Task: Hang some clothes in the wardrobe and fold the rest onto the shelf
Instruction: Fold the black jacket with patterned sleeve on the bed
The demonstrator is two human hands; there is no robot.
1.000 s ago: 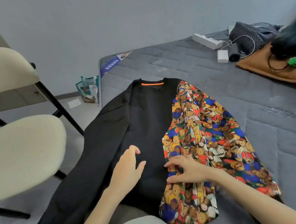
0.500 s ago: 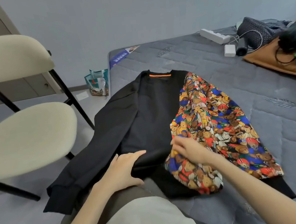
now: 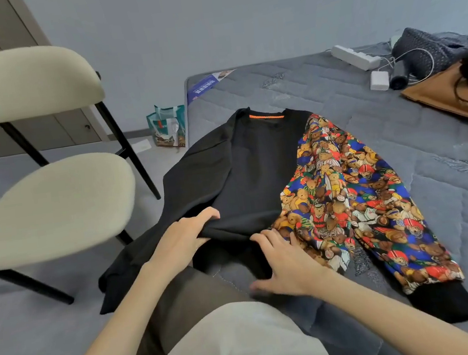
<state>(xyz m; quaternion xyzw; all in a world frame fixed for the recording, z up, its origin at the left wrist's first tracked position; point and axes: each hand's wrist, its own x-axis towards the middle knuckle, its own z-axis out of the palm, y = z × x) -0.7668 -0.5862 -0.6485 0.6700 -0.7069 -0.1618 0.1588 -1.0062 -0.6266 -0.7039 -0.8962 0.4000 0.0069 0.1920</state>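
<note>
So, head view: a black sweatshirt (image 3: 256,174) with an orange neck tab and one teddy-bear print sleeve (image 3: 358,205) lies flat on the grey bed (image 3: 335,98), its plain sleeve hanging off the bed edge toward the chair (image 3: 51,201). Left hand (image 3: 180,244) has the folded hem in its grip; right hand (image 3: 289,265) rests flat and loose on the hem beside the printed sleeve. The lower hem is hidden under both hands.

One sweatshirt (image 3: 259,174), one chair (image 3: 48,201), one gift bag (image 3: 167,125) at eleven o'clock, one power strip (image 3: 355,57), one charger (image 3: 378,80) (both at two o'clock), two hands.
</note>
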